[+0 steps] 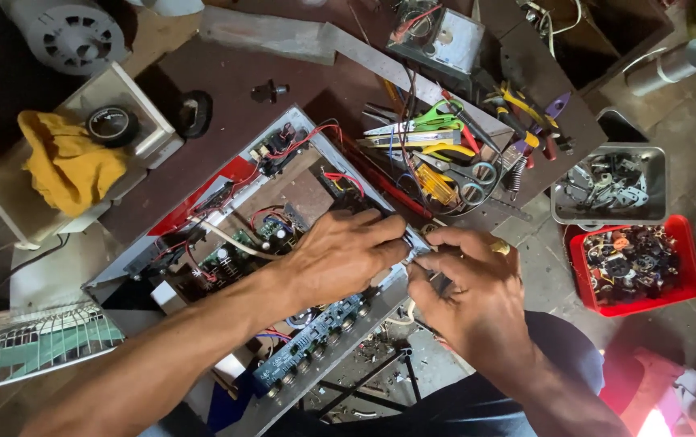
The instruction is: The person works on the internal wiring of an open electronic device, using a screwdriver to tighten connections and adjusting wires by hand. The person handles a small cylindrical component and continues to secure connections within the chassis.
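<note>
An opened electronic chassis with a metal frame lies tilted in front of me, showing green circuit boards, red and black wires and a blue board with knobs. My left hand grips the chassis's right corner edge. My right hand pinches a small metal part at that same corner, fingertips touching those of the left hand. What the part is exactly is hidden by my fingers.
A pile of pliers, scissors and screwdrivers lies behind the chassis. A grey tray and a red tray of small parts sit at right. A yellow cloth and tape roll rest at left, a fan grille lower left.
</note>
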